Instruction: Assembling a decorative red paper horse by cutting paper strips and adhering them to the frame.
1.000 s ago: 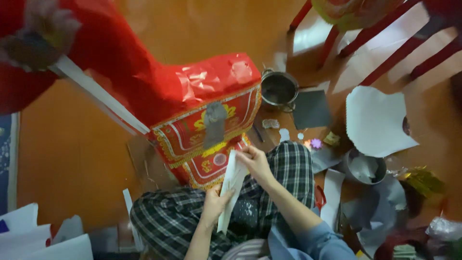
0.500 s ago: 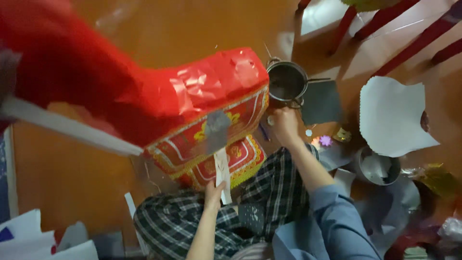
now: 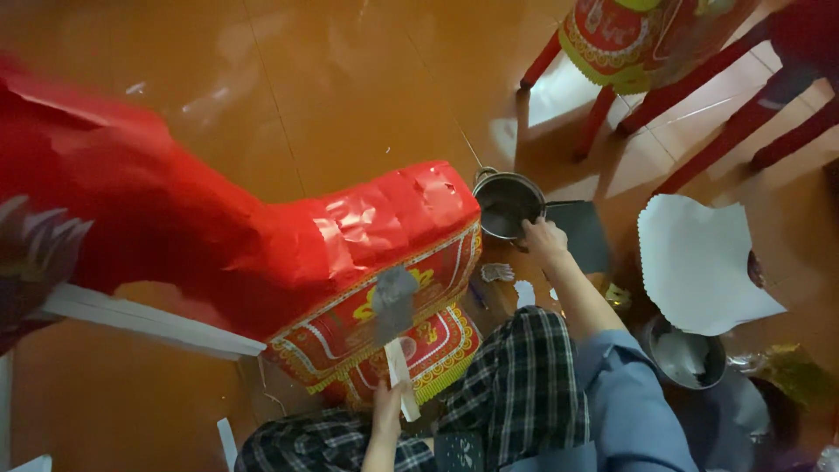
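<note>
A large red paper horse figure (image 3: 218, 236) with a red and gold patterned saddle cloth (image 3: 384, 323) stands on the orange floor in front of me. My left hand (image 3: 386, 409) holds a white paper strip (image 3: 400, 376) up against the saddle cloth, below a grey patch (image 3: 393, 293). My right hand (image 3: 544, 239) reaches out to the rim of a small metal pot (image 3: 507, 205) beside the figure; whether the fingers grip the rim is unclear. My knees in checked trousers (image 3: 516, 385) are below.
A white paper sheet (image 3: 699, 262) lies to the right, a dark square sheet (image 3: 581, 234) next to the pot. A second metal bowl (image 3: 686, 354) sits near my right knee. Red chair legs (image 3: 603, 114) and another decorated red piece (image 3: 647, 35) stand at the top right.
My right hand has left the paper strip and reached out to the metal pot. My left hand keeps the strip, now raised against the saddle cloth. The camera has moved closer.
</note>
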